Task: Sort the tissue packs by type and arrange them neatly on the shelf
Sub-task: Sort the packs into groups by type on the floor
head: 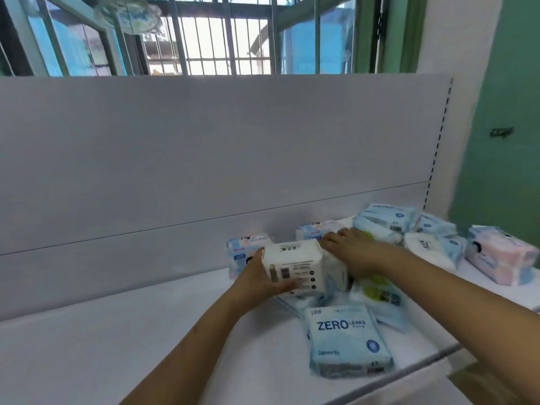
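White plastic wraps the pack that the left hand grips by its near end, thumb across the barcode face, lifted just above the shelf. Right of that pack, the right hand lies on the heap with fingers fairly straight; whether it pinches anything is unclear. It looks light, squashy and slick, so holding it by opposite sides suits best. Below it sits a blue pack. Packs farther right are blurred, their types hard to read.
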